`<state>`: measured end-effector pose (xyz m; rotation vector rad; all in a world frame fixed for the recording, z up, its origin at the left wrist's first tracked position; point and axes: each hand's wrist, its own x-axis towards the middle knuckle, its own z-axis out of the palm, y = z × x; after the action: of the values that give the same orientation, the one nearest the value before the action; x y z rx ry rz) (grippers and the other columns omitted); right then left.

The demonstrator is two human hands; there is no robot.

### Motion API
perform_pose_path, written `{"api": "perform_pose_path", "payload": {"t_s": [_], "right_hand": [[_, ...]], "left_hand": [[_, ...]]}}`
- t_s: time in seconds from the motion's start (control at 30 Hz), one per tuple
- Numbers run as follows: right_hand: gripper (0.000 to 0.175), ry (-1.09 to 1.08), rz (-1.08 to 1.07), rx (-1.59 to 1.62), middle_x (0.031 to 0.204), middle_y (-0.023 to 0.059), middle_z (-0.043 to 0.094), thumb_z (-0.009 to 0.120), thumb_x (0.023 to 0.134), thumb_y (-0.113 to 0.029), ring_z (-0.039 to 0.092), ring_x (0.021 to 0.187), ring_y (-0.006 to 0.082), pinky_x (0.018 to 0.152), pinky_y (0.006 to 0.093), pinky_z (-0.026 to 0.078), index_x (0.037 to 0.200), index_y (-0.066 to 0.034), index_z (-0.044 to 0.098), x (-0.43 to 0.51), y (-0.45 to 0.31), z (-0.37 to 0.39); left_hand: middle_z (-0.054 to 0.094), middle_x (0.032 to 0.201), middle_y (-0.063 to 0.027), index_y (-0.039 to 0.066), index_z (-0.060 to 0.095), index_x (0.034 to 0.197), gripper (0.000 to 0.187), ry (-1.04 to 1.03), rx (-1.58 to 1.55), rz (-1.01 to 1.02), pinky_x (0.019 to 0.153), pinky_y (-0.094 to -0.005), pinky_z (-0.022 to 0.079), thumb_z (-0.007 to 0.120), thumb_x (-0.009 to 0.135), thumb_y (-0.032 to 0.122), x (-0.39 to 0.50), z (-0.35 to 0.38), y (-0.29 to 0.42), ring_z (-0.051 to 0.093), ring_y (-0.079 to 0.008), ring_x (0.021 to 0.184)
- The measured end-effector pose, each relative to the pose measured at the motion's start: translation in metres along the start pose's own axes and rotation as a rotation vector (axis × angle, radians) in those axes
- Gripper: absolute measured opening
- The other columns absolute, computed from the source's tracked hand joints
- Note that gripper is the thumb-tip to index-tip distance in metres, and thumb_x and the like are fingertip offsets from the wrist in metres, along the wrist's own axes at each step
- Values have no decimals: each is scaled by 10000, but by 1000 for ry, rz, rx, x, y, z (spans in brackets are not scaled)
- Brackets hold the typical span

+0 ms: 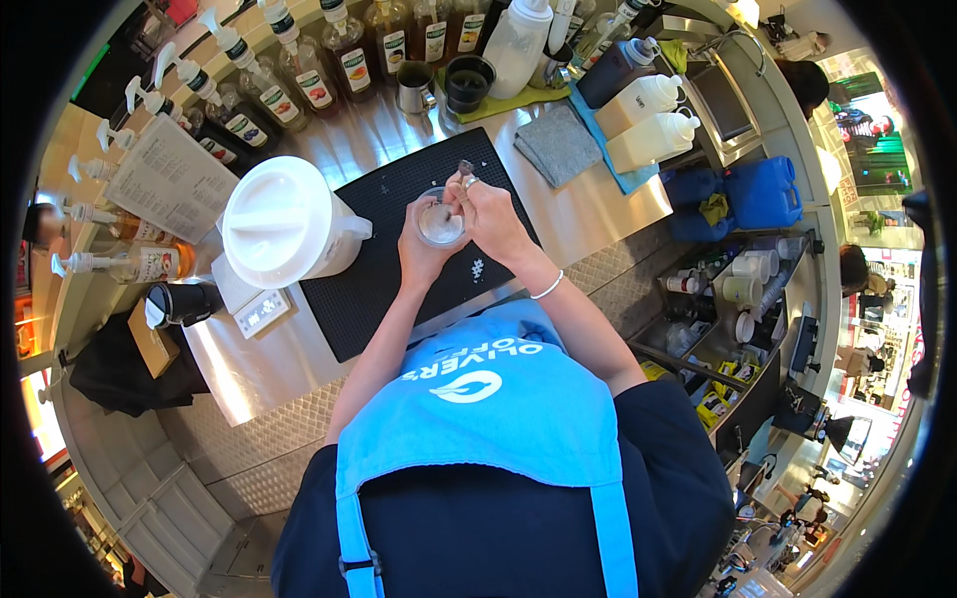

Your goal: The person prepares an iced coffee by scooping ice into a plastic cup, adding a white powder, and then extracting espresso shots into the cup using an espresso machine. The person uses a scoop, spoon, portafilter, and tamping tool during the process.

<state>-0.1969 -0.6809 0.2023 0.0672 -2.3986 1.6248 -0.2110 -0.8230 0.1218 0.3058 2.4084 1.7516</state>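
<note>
My left hand [420, 253] is wrapped around a clear cup [439, 224] with whitish, frothy-looking contents. My right hand [490, 217] is over the cup's rim, its fingers closed around a thin utensil [465, 168]. The dark, rounded end of that utensil sticks out above the fingers; its other end is hidden by the hand and cup, so its exact kind is unclear. Under both hands lies a black rubber bar mat [351, 314], with small white bits scattered on it. Left of the cup stands a white lidded pitcher [280, 220], its handle towards my hands.
Several pump-top syrup bottles [310, 78] line the counter's back and left. A digital scale [262, 312] sits beside the pitcher. A folded grey cloth [557, 142] and squeeze bottles [650, 138] are to the right. Blue jerrycans [762, 193] stand beyond the steel counter's edge [624, 224].
</note>
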Motion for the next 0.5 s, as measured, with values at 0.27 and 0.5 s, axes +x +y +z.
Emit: {"api": "perform_pose_path", "payload": {"t_s": [0.27,0.5], "right_hand": [[165,30,-63,-67,762,175,637,524,1034,-78,684,704,361,639,386,533,929,28,594,2,3,0],[227,-10,-66,-66,742,147,634,507,1058,-116,661,653,293,630,359,520,905,25,597,1,-1,-1]], "left_hand": [[681,1219,-104,85,548,1283,799,7,-33,12,973,-373,541,968,652,337,0,0,1,684,-259,1145],[673,1226,-105,84,556,1274,788,7,5,47,971,-371,541,967,650,335,0,0,0,680,-255,1153]]}}
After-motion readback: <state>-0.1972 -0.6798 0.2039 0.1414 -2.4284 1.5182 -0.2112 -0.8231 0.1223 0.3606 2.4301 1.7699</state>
